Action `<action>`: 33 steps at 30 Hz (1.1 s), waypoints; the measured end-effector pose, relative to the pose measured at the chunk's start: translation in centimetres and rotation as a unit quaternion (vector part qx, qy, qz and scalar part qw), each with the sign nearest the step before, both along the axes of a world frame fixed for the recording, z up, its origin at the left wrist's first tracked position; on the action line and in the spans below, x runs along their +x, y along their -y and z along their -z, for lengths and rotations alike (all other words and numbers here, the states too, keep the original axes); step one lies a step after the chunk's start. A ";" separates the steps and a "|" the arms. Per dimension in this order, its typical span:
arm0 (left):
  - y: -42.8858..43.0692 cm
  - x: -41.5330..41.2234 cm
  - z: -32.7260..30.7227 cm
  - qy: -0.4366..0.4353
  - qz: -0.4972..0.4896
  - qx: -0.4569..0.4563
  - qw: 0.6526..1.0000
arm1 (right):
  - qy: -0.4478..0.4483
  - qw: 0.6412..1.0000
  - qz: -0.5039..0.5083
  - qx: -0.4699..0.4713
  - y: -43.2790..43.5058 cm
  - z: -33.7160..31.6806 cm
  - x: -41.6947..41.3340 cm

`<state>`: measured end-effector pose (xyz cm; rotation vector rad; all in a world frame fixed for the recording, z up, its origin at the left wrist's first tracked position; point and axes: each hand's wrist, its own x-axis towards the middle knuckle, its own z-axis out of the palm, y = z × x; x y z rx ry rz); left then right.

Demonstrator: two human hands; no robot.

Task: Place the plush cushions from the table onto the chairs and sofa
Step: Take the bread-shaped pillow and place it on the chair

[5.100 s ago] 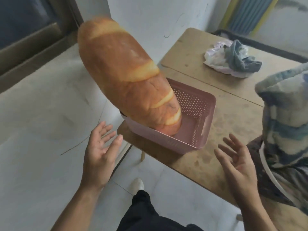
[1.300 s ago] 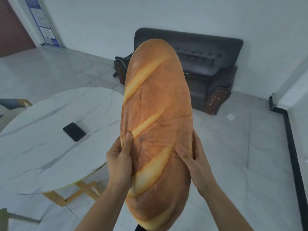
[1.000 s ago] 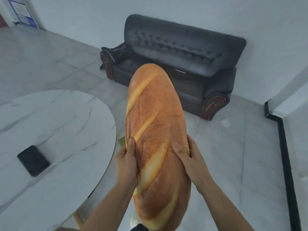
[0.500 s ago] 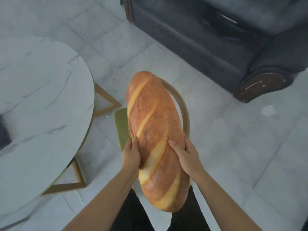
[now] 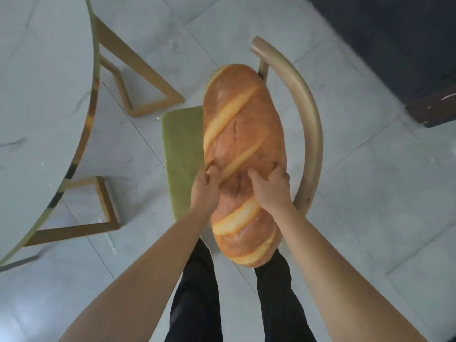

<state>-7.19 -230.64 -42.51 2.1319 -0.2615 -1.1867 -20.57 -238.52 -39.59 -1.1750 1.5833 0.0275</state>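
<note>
A long plush cushion printed like a bread loaf (image 5: pixel 243 134) lies lengthwise over a chair with a green seat pad (image 5: pixel 181 149) and a curved tan backrest (image 5: pixel 309 124). My left hand (image 5: pixel 206 191) grips the cushion's left side near its middle. My right hand (image 5: pixel 270 188) presses on its right side, fingers spread over the fabric. The cushion's near end overhangs the seat above my legs. Whether it rests fully on the seat I cannot tell.
A round white marble table (image 5: pixel 42 114) with gold-coloured legs stands at the left. The dark sofa (image 5: pixel 399 45) fills the upper right corner, its wooden foot (image 5: pixel 434 107) on the pale tiled floor. My black trouser legs show below.
I have walked up to the chair and lowered the cushion from upright in front of me down over the green seat. Both hands keep hold of it.
</note>
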 end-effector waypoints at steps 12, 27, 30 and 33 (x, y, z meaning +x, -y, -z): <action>0.8 1.9 1.1 -0.055 -0.042 -0.012 0.997 | -0.026 0.991 0.089 -0.097 -0.1 -0.3 1.3; -3.1 -0.4 2.5 -0.101 0.191 0.000 0.976 | -0.200 0.747 -0.458 -0.438 9.2 0.9 11.8; -3.7 -1.6 2.9 -0.089 0.189 0.001 0.978 | -0.238 0.645 -0.575 -0.444 12.5 3.0 17.0; -3.4 -1.4 3.6 -0.073 0.177 -0.009 0.981 | -0.292 0.604 -0.621 -0.405 13.7 4.9 19.9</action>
